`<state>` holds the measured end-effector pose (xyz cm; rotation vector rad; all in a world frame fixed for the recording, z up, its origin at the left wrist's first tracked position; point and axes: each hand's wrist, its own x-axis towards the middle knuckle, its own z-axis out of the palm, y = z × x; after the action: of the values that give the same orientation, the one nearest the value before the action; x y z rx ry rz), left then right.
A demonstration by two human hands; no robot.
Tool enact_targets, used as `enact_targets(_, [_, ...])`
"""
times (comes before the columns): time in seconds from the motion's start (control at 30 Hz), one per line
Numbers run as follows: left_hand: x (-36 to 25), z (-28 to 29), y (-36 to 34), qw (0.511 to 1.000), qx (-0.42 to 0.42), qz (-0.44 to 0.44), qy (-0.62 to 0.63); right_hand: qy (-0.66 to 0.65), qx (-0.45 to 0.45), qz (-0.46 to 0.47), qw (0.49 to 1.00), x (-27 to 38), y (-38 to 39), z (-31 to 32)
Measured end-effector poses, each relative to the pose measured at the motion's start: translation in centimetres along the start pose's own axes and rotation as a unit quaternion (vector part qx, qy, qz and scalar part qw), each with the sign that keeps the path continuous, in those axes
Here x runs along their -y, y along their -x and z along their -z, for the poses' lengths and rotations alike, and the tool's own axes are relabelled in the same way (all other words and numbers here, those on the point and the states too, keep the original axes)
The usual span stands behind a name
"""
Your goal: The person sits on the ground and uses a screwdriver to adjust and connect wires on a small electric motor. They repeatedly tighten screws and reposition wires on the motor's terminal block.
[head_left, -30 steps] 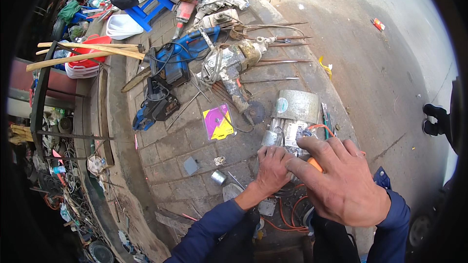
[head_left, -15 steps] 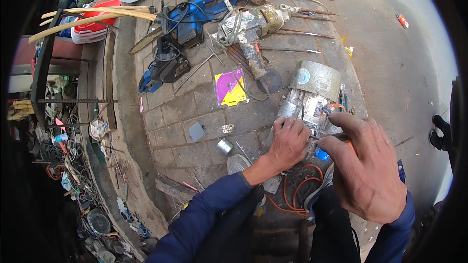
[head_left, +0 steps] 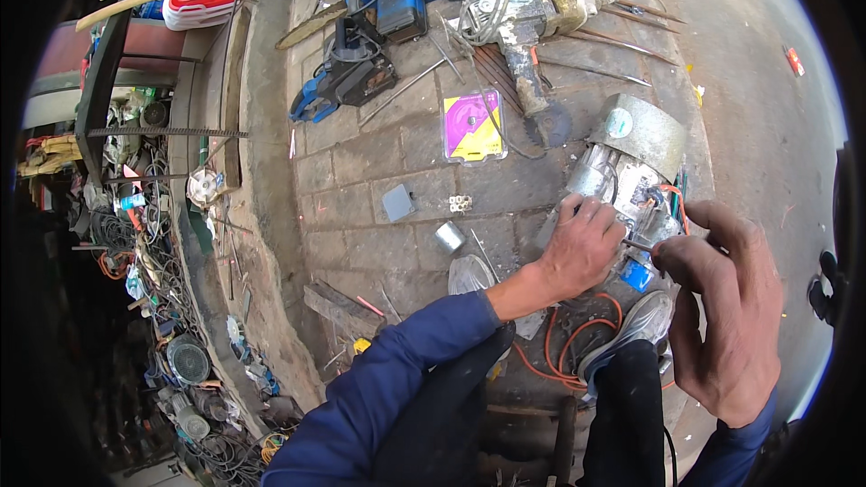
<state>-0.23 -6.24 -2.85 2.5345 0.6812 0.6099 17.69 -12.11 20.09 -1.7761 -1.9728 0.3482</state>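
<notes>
An electric motor (head_left: 651, 140) with a round grey housing lies at the right, its wiring exposed beside a silver cylinder (head_left: 591, 173). My left hand (head_left: 582, 248) is closed at the near side of the motor, fingers curled, and what they grip is hidden. My right hand (head_left: 731, 307) is closed around a screwdriver, its handle covered by the fingers. Its thin metal shaft (head_left: 639, 245) points left toward my left fingertips. Just below the shaft sits a blue part (head_left: 636, 275). An orange cable (head_left: 564, 343) loops near my shoe.
On the paving lie a loose metal cylinder (head_left: 449, 236), a grey square plate (head_left: 397, 203), a white terminal block (head_left: 460, 204) and a packaged disc (head_left: 474, 126). Farther off are a worn power drill (head_left: 519, 32) and a blue-black chainsaw (head_left: 347, 77). Scrap parts (head_left: 188, 359) pile up left.
The whole view has shifted, so the scene sits farther right and higher. My right hand has tilted, and the screwdriver shaft shows more clearly. Both hands stay at the motor.
</notes>
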Motion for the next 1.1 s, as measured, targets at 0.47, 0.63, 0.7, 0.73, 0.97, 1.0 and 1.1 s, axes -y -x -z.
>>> enact_targets(0.47, [-0.1, 0.0, -0.4, 1.0, 0.011, -0.006, -0.008, -0.099, -0.024, -0.082, 0.991, -0.5, 1.1, -1.1])
enact_targets(0.63, [0.1, 0.0, -0.3, 0.999, 0.022, -0.01, -0.021, -0.136, -0.015, -0.004, 0.991, -1.3, 1.1, -1.1])
enact_targets(0.7, [0.0, -0.2, -0.7, 0.999, 0.029, -0.015, -0.022, -0.358, -0.068, -0.074, 0.928, -2.0, 2.0, -3.1])
enact_targets(0.73, [-0.1, -0.4, -0.9, 0.999, 0.022, -0.019, -0.022, -0.463, -0.093, -0.106, 0.875, -2.2, 2.5, -4.1])
enact_targets(0.97, [0.5, -0.6, -0.7, 0.999, -0.002, -0.038, -0.024, -0.556, -0.146, -0.161, 0.802, -3.4, 4.0, -2.5])
enact_targets(1.0, [0.6, -0.4, -0.7, 0.999, -0.003, -0.041, -0.021, -0.554, -0.167, -0.15, 0.802, -4.1, 4.8, -2.2])
enact_targets(1.1, [0.3, -0.7, -1.3, 0.998, -0.001, -0.057, -0.017, -0.521, -0.158, -0.248, 0.802, -7.1, 11.9, 2.2])
